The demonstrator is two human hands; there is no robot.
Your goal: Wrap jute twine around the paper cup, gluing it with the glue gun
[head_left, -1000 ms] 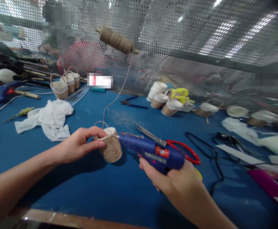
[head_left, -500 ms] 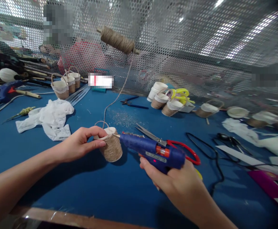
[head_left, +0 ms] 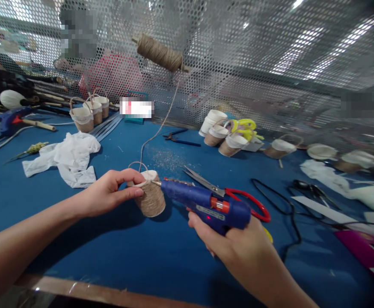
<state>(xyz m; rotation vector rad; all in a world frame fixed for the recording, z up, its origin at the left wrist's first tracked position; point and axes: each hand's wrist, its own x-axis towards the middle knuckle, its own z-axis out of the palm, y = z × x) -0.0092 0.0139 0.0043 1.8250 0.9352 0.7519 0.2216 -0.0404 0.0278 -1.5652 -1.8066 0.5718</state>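
Note:
My left hand [head_left: 116,191] pinches the rim of a small cup [head_left: 151,199] wrapped in brown twine, tilted above the blue table. My right hand [head_left: 235,246] is wrapped round the grip of a blue glue gun [head_left: 203,199], which shows a small red light. Its metal nozzle meets the cup's rim near my left fingertips. From the cup a strand of twine [head_left: 158,132] runs up to a spool of twine [head_left: 159,52] on the mesh. Red-handled scissors [head_left: 206,182] lie open just behind the glue gun.
Crumpled white lace [head_left: 65,158] lies at left, below several handled cups [head_left: 82,119]. Pliers [head_left: 182,140] rest mid-table. More wrapped cups [head_left: 232,144] stand at back right. Black cable [head_left: 291,214] winds across the right side. A second glue gun [head_left: 12,122] sits far left. Perforated metal mesh [head_left: 238,72] rises behind.
Almost nothing differs. The whole view has shifted very slightly; both hands, the cup and the glue gun keep their positions, with the nozzle still at the rim.

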